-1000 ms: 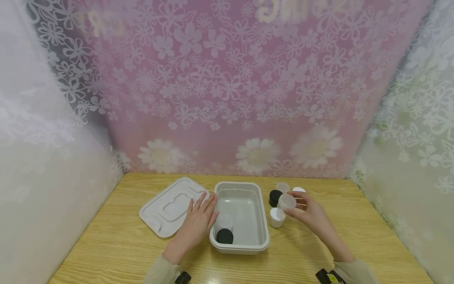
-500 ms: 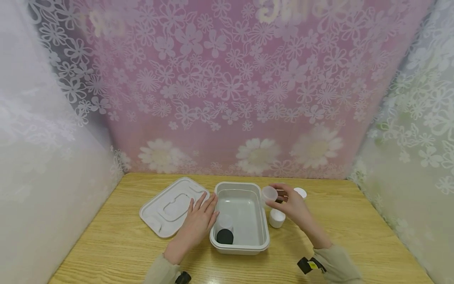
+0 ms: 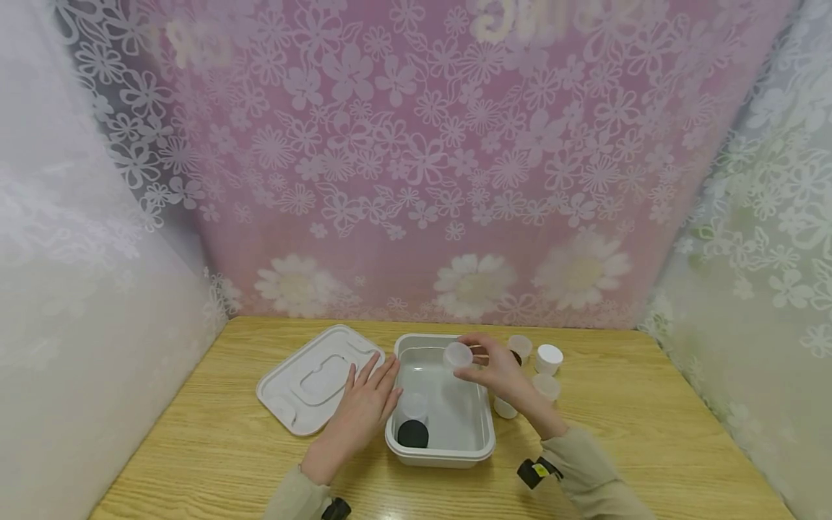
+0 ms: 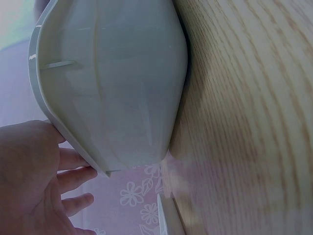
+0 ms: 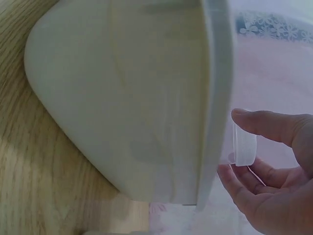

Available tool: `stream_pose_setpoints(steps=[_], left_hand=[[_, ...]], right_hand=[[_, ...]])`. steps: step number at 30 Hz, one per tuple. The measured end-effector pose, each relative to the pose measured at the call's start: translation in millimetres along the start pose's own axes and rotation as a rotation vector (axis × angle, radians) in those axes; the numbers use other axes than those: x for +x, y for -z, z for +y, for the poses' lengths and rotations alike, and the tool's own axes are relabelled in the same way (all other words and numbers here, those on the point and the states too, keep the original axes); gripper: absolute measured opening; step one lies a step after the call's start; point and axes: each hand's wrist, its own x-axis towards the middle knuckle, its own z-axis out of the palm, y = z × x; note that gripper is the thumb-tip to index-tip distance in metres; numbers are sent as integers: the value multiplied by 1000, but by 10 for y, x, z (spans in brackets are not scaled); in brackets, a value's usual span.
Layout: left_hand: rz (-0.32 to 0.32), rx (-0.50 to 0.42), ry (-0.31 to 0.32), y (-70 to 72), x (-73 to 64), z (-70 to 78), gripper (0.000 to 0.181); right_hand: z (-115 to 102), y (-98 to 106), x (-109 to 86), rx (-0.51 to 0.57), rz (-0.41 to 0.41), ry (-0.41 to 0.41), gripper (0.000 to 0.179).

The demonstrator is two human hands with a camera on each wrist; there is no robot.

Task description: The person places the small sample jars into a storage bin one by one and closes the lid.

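Observation:
A small jar with a frosted, translucent lid is pinched between the thumb and fingers of my right hand, above the far right part of a light grey plastic bin. The right wrist view shows the jar's ribbed lid just past the bin's rim. My left hand lies with straight, spread fingers along the bin's left rim; in the left wrist view, that hand touches the rim. Inside the bin, near its front left corner, are a black-lidded jar and a translucent jar.
Left of the bin lies its grey lid, partly under my left hand. Several jars stand right of the bin: a white one, translucent ones, a white one and a dark one, the last two partly hidden.
My right hand has carried the translucent jar leftward from the group of jars to above the bin. The left hand has stayed on the rim.

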Motion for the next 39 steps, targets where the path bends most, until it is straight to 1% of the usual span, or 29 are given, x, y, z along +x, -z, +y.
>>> stream_pose_setpoints(steps=[6, 9, 16, 20, 29, 33, 36, 39], left_hand=[[-1, 1, -4, -6, -4, -8, 51], [-5, -1, 0, -9, -2, -12, 51], [-12, -1, 7, -10, -1, -23, 52], [-14, 7, 8, -4, -4, -25, 52], [-10, 3, 9, 4, -8, -2, 51], [5, 18, -3, -4, -5, -13, 51], [3, 23, -3, -3, -2, -17, 51], [-7, 21, 0, 0, 1, -20, 52]], right_hand=[[48, -110, 82, -58, -88, -1, 53], [58, -162, 120, -81, -131, 14, 52], [71, -240, 242, -133, -228, 105, 48], [102, -275, 337, -175, -278, 123, 47], [129, -346, 430, -219, -373, 115, 46], [131, -401, 461, -287, -397, 130, 46], [129, -441, 484, -325, -415, 127, 47], [130, -469, 499, -332, -422, 112, 47]])
